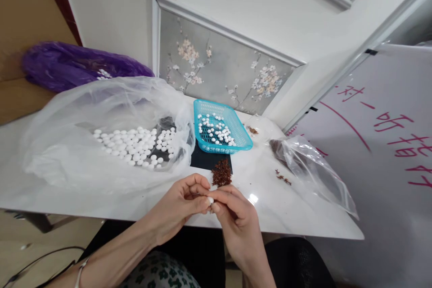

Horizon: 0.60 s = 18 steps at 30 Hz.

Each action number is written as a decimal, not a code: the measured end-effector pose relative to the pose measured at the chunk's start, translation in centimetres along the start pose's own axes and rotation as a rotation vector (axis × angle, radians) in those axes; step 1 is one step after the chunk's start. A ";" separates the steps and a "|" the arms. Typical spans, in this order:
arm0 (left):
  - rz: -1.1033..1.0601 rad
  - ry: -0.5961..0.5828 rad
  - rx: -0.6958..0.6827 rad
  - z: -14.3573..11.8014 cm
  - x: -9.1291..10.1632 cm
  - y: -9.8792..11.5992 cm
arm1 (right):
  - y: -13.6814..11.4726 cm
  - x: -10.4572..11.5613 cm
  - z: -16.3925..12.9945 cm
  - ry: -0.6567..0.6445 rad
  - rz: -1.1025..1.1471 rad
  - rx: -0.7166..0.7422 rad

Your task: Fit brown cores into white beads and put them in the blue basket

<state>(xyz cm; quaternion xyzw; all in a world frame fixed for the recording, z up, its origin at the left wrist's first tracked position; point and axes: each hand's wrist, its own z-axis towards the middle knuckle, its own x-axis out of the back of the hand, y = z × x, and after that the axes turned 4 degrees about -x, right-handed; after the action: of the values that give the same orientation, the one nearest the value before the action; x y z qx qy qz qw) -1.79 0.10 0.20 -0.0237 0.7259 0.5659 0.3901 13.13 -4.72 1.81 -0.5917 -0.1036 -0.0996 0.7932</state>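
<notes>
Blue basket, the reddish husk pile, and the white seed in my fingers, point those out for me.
Blue basket [243, 140]: head view, on its right rim.
Husk pile [222, 173]: head view, on the middle of the heap.
White seed [210, 200]: head view, on the bit showing between the left hand [178, 209] and right hand [238, 225].

I can't make out the small white piece [210, 200] pinched between my hands' fingertips [206, 202], which mostly cover it, and the purple bag [74, 65] hides nearly all its white pieces behind the clear bag [84, 162].
</notes>
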 end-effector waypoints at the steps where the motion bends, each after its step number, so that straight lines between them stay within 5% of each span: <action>1: 0.005 0.002 0.005 0.0 0.0 0.0 | 0.0 -0.1 0.0 0.014 -0.015 0.005; 9: 0.091 0.009 -0.032 0.1 0.0 0.0 | 0.1 -1.0 -0.2 0.100 -0.017 0.030; 18: -0.090 -0.019 0.022 0.1 -0.2 0.1 | 0.1 0.7 0.0 -0.020 0.052 -0.020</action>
<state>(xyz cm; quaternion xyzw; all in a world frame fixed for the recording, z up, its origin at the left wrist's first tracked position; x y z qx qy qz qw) -1.64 0.10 0.38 -0.0466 0.7265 0.5400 0.4224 13.84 -4.73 1.87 -0.6029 -0.0950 -0.0742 0.7887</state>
